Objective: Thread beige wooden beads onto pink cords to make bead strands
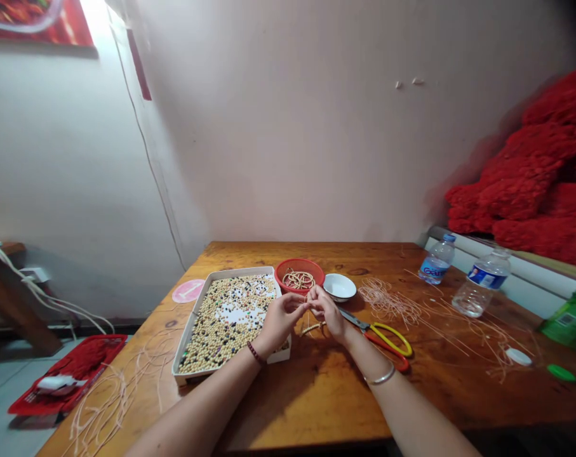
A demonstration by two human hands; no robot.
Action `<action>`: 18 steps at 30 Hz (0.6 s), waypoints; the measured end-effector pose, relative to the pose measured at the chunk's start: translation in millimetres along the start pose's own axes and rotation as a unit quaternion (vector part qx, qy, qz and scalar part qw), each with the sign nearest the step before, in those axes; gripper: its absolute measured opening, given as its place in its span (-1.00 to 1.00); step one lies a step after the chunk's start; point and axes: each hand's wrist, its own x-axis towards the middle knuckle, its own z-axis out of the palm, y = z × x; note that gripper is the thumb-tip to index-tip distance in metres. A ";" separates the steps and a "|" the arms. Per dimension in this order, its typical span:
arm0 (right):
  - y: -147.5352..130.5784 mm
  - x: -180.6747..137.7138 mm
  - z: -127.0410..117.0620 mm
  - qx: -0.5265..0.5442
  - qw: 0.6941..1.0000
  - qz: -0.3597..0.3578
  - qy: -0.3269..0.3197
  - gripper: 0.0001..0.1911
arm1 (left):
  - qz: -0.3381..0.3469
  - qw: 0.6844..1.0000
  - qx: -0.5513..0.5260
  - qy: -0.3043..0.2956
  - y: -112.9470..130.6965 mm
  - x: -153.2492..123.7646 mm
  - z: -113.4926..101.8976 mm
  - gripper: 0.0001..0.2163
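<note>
Over the middle of the table, my left hand (282,318) and my right hand (330,314) meet with fingertips pinched together on a thin thread. A short strand of pale beads (313,328) hangs just below the fingers, partly hidden by them. Left of my left hand is a white tray (188,333) of loose beige, black and coloured beads. Behind my hands, a red basket (280,279) holds finished-looking bead loops (298,279). A white bowl (341,289) stands beside it. Scissors (387,339) with yellow and orange handles lie by my right wrist.
A tangle of pale threads (392,301) spreads to the right, and more loose threads (109,397) drape over the left edge. Two clear bottles (435,260), a green bottle (569,320) and caps (519,357) are on the right. Red fluffy material (530,178) is piled beyond.
</note>
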 end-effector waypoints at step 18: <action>-31.4 -1.4 -34.1 0.045 0.988 0.146 -0.040 -0.60 | 0.062 0.986 0.011 0.155 26.4 -6.0 -0.8 -0.79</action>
